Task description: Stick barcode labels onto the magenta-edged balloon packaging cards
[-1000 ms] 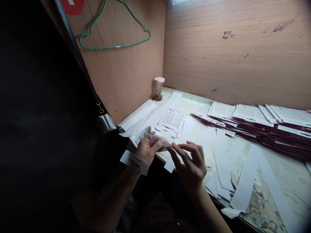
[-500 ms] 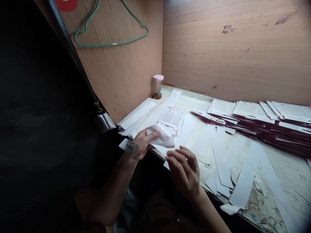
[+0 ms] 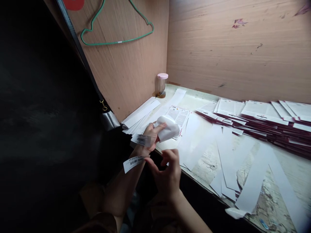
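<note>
My left hand [image 3: 151,136] pinches a curled white sheet [image 3: 167,128] between thumb and fingers. A barcode label [image 3: 141,139] lies across that wrist. A second barcode label [image 3: 133,164] is over the left forearm, its right end at the thumb tip of my right hand [image 3: 167,170]; whether it sticks to thumb or forearm is unclear. The right thumb and curled fingers are apart. Beyond the curled sheet, a printed card [image 3: 179,115] with a red-marked edge rests on the table.
Stacked printed cards [image 3: 262,111] run along the table's right rear. White strips [image 3: 227,155] lie in front, and more strips [image 3: 143,113] at the left. A pink-lidded jar [image 3: 162,85] stands in the corner. A green hanger [image 3: 119,42] and a silver bag [image 3: 110,120] hang left.
My right hand has moved left and down toward the left forearm, where a second barcode label now shows. The curled sheet is tilted differently in my left hand. The view has shifted slightly.
</note>
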`<control>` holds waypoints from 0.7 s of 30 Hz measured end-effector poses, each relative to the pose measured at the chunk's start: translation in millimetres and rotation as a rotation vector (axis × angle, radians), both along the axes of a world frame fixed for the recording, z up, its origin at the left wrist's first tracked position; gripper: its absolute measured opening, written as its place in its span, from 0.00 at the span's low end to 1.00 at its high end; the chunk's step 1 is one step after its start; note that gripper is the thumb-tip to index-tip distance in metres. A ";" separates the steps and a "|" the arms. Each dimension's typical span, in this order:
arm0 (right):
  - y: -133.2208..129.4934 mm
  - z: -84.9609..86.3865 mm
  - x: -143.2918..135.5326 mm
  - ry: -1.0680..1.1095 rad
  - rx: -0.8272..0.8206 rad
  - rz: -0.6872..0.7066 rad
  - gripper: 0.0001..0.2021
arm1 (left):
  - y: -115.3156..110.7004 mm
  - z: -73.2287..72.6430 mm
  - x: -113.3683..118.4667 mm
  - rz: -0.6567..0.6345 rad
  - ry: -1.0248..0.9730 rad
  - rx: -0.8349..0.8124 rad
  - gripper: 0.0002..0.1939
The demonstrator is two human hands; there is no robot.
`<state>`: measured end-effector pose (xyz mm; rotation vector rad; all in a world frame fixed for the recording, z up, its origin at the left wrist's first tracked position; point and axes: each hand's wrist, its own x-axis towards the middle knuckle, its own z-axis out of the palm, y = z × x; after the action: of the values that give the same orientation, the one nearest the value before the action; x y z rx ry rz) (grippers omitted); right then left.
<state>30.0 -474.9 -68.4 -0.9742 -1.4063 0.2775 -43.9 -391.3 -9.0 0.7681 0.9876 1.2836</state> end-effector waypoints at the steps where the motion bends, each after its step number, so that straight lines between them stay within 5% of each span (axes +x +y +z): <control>1: 5.4 -0.9 10.8 0.011 0.012 -0.028 0.16 | -0.9 0.7 -1.8 -0.023 -0.008 -0.004 0.18; 6: 36.5 3.7 59.9 -0.089 -0.001 0.049 0.13 | -8.6 4.5 -11.3 -0.125 -0.011 0.007 0.22; 10: 43.5 5.6 66.1 -0.139 0.054 0.038 0.12 | -16.7 2.0 -13.3 -0.244 0.081 0.074 0.20; 21: 36.0 -0.7 60.8 -0.240 0.232 -0.162 0.19 | -21.3 -5.8 -5.3 -0.039 0.096 0.129 0.18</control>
<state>90.8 -438.9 -69.1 -0.9436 -1.5274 -0.1258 -49.2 -412.6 -14.8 0.9515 0.9678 1.2959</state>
